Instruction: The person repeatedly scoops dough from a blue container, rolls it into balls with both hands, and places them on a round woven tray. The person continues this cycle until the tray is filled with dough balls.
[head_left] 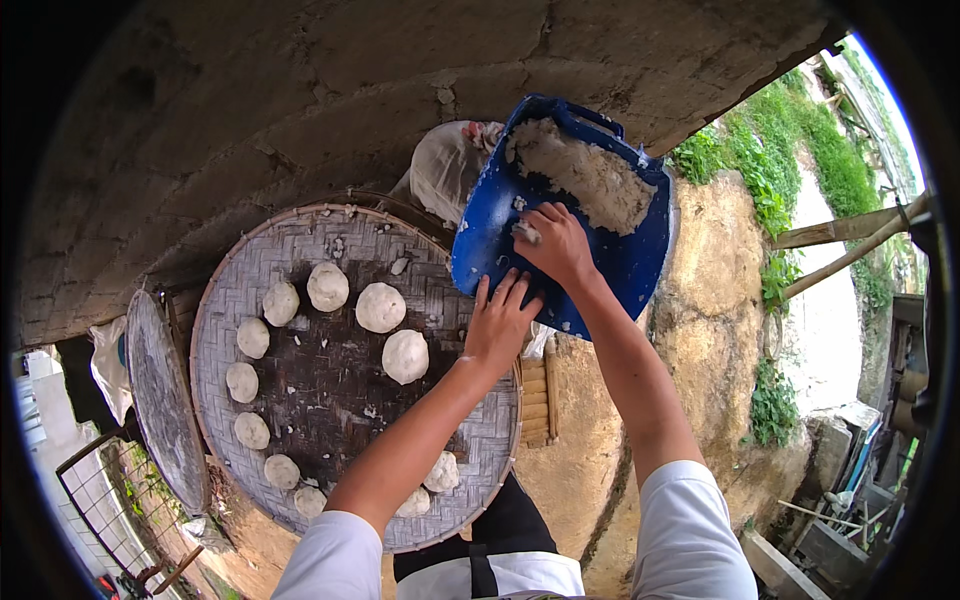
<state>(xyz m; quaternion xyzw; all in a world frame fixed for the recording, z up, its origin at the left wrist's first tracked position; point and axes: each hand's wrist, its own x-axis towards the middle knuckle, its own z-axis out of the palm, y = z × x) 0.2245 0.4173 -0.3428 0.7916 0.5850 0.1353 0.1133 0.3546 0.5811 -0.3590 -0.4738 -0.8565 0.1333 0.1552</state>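
White sleeves (325, 560) and two bare arms are nearest, coming up from the bottom of the frame. Biggest of all is the round woven tray (215, 370), left of the middle. The left arm reaches right over it, so if the elbow dips, I think it could bump what sits below.

Next is the blue plastic tub (485, 235), at the upper middle, a bit to the right. Its left side lies over the tray's edge, and I can't tell if they touch or what holds the tub up. If it gets pushed too hard on one side, it might tip or slide. Then the pale, doughy mash (590, 175) heaped in its upper part could spill out. A white sack (445, 170) is just beside the tub and could get knocked too.

The left hand (500, 325) is on the tub's lower left edge with its fingers spread. If it slips, the tub may wobble. The right hand (560, 243) is inside the tub, its fingers bent and pinching.

Pale dough balls (380, 307) make a ring on the tray. They look soft, so a knock might squash or roll one. The right hand pinches a small clump (526, 232), which could crumble if squeezed hard. Tiny crumbs (399, 266) dot the tray and might stick to the balls.
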